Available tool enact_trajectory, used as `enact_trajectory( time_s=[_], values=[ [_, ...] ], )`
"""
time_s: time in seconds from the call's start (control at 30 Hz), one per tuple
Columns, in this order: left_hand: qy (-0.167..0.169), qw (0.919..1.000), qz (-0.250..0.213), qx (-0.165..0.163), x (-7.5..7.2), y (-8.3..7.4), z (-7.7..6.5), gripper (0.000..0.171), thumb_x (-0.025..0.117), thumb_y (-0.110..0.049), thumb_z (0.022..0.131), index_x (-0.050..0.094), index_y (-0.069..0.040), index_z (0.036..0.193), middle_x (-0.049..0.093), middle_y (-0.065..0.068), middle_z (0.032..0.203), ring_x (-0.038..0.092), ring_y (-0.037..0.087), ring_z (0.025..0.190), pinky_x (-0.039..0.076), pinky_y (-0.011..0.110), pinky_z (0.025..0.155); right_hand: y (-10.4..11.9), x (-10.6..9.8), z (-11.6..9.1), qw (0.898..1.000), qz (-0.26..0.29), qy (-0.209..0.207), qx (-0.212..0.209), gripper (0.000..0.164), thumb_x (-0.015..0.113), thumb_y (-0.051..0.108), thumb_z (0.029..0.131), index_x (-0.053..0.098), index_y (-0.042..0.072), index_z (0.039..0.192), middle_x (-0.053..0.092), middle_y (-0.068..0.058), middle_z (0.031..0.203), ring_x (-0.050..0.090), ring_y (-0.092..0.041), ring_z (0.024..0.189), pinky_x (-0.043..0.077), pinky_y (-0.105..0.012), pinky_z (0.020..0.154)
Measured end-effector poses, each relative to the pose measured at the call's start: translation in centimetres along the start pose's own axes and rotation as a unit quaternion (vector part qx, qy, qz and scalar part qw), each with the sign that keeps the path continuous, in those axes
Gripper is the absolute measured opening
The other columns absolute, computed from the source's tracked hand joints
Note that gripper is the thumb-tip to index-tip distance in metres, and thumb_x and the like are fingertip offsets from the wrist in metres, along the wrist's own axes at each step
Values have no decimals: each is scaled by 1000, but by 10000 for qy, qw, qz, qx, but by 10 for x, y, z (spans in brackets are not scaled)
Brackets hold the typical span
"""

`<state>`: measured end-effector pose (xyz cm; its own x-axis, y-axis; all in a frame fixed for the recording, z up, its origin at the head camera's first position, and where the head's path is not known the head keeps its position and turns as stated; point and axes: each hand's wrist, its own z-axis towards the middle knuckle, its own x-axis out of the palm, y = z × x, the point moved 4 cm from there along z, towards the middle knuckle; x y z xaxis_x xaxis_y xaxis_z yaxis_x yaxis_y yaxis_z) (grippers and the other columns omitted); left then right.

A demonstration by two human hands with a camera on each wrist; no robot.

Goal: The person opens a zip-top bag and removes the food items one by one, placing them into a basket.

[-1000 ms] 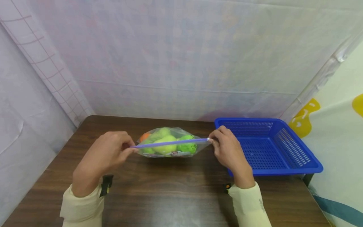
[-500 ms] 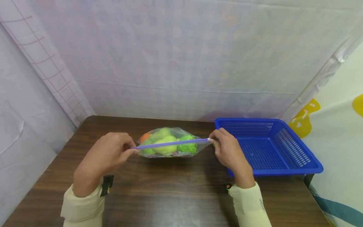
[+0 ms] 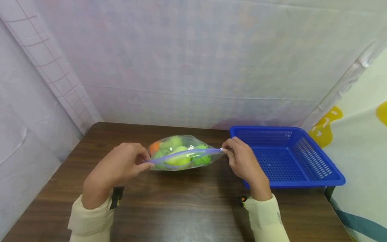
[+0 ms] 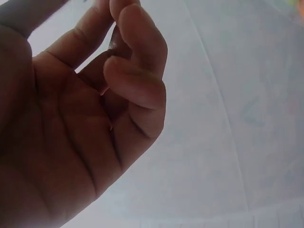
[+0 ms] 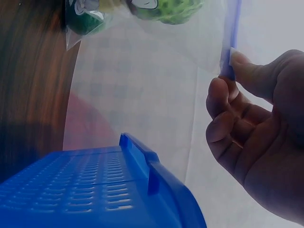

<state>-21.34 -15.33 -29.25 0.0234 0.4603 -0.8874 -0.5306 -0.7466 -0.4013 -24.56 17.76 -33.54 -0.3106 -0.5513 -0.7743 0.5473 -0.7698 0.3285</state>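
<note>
A clear zip bag (image 3: 188,167) with a purple closure strip hangs between the two hands. Inside it several green and yellow-green fruits (image 3: 178,158) and an orange one (image 3: 155,147) show through the plastic. My left hand (image 3: 118,164) pinches the strip's left end between thumb and finger. With thumb and fingertip my right hand (image 3: 243,159) pinches the right end, where a small white tip shows. In the right wrist view, the purple strip (image 5: 231,33) rises from the pinch. The left wrist view shows the curled left fingers (image 4: 135,80), with the bag mostly out of frame.
A blue perforated plastic basket (image 3: 281,164) stands at the table's right side, just beyond the right hand. The dark wooden table (image 3: 181,208) lies under the bag. White cloth (image 3: 193,67) hangs behind, and on both sides.
The left hand has shifted slightly right and down. The strip, straight and taut before, now sags and bows, with two edges showing at the bag's mouth. The right hand stays nearly still.
</note>
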Motion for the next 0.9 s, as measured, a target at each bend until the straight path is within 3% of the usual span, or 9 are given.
enact_trajectory(
  time_s=[0.23,0.43,0.53,0.63,0.7,0.9],
  values=[
    [97,9990,64,426,28,-18,16,19,77,-33,83,71,-22,68,65,-12,66,48,2,53,46,27,51,2,3,-1,9998,67,174,-68,6,68,8,91,65,11,87,58,-2,80,51,-16,67,47,-37,60],
    [12,9967,705,391,51,-32,25,45,78,-38,80,47,-23,51,32,-12,55,28,5,50,25,25,43,6,3,-2,9996,45,220,-153,5,68,6,90,66,9,87,59,-3,81,51,-16,67,48,-37,59],
    [-92,9950,930,358,59,-36,29,37,77,-35,81,56,-21,54,41,-11,54,35,6,50,31,26,42,6,4,-2,9994,25,317,-121,5,67,7,91,66,10,88,58,-3,82,50,-16,67,47,-37,59],
    [-222,9940,1017,346,61,-38,32,25,73,-23,83,64,-19,60,52,-8,56,42,9,50,37,28,42,7,5,-3,9991,16,417,-89,4,65,9,93,66,11,90,58,-2,82,49,-15,67,47,-36,59],
    [-324,9937,1002,393,60,-38,33,23,69,-15,82,63,-18,59,52,-8,55,43,10,50,39,29,43,6,5,-2,9990,13,425,-100,4,65,10,94,66,10,90,59,-2,83,50,-15,67,47,-37,59],
    [-634,9934,874,373,51,-38,39,29,64,-9,80,54,-19,55,35,-9,51,34,11,49,32,29,41,5,3,-3,9992,23,397,-63,3,65,10,94,67,10,91,60,-3,84,52,-16,69,49,-37,60]
  ],
)
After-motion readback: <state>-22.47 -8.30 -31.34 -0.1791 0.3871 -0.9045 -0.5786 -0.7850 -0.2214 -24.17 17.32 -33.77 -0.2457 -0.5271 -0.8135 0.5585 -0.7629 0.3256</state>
